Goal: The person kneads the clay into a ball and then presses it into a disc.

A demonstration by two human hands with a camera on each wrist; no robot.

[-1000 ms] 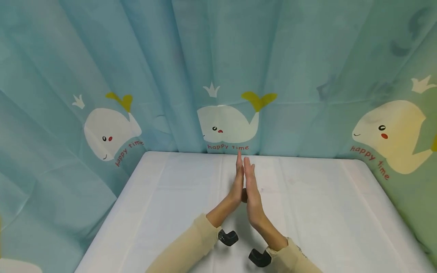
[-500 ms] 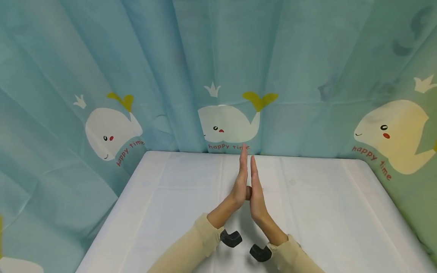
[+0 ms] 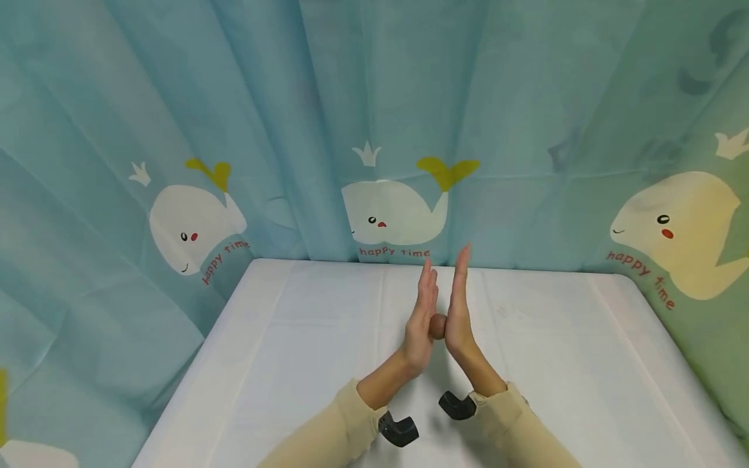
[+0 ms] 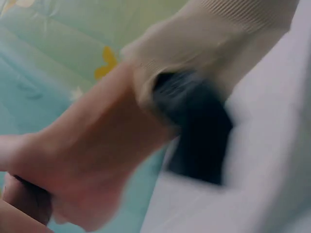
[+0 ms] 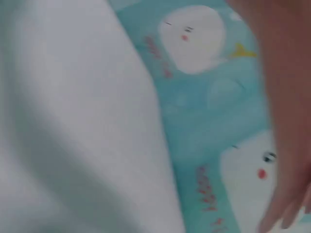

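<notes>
In the head view a small round brown ball (image 3: 437, 326) sits between two upright palms above the white table. My left hand (image 3: 420, 331) presses it from the left with straight fingers. From the right, my right hand (image 3: 459, 322) touches the ball with its palm, its fingers straight and reaching further forward than the left ones. Part of the ball (image 4: 29, 200) shows at the lower left of the left wrist view, beside the blurred left hand (image 4: 73, 179). At the right edge of the right wrist view is part of the right hand (image 5: 296, 194); no ball shows there.
A white-covered table (image 3: 316, 338) lies beneath the hands. Behind it and at both sides hangs a blue-green curtain (image 3: 515, 214) printed with white whales. Each wrist carries a black camera mount (image 3: 398, 430) under a beige sleeve (image 3: 336, 429).
Both hands shift to the right with the ball. The right hand slides forward past the left, which now lies further back. Their fingertips stand further apart, and more of the ball shows.
</notes>
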